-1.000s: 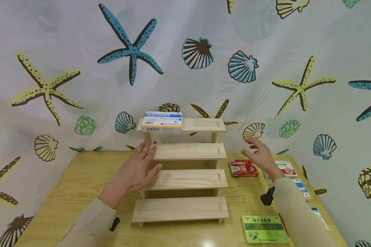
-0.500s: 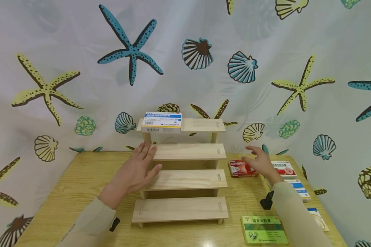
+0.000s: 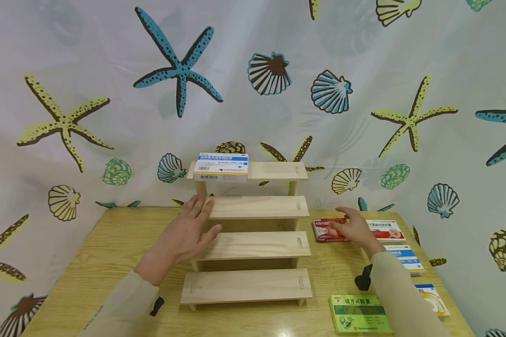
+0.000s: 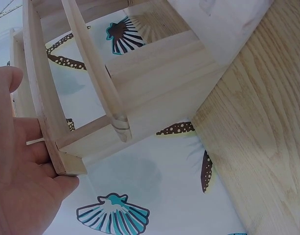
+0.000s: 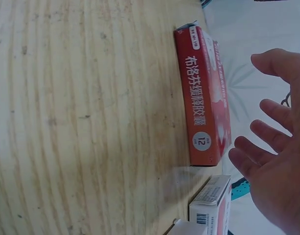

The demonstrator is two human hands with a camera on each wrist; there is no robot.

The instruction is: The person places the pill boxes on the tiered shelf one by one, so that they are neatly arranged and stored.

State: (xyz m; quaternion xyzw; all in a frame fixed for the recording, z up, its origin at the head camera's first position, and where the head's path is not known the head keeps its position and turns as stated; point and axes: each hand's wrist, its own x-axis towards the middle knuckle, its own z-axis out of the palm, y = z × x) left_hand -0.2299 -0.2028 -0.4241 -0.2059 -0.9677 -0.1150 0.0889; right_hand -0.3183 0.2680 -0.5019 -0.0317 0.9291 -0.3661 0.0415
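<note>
A: What is at the right hand?
B: The right hand (image 3: 355, 229), thumb and fingers spread and pinching nothing, hovers at a red box (image 5: 201, 100). The box lies flat on the wooden table (image 3: 105, 262), just to the left of the palm and partly hidden behind the fingers from above; whether a fingertip touches it, I cannot tell.

A: And the left hand?
B: The left hand (image 3: 191, 229) rests against the left end of a four-tier wooden rack (image 3: 257, 244), fingers straight, thumb apart.

A: How far along does it look?
B: Near the start, I judge. A blue-topped box (image 3: 221, 166) sits on the top tier, beyond the left fingertips. At least five others lie on the table: the red one, a white-and-red box (image 3: 385, 230) just right of the right hand, a blue-striped box (image 3: 406, 258) and an orange-marked box (image 3: 433, 299) to the right of that forearm, and a green box (image 3: 360, 313) nearer the wearer than the right hand.
</note>
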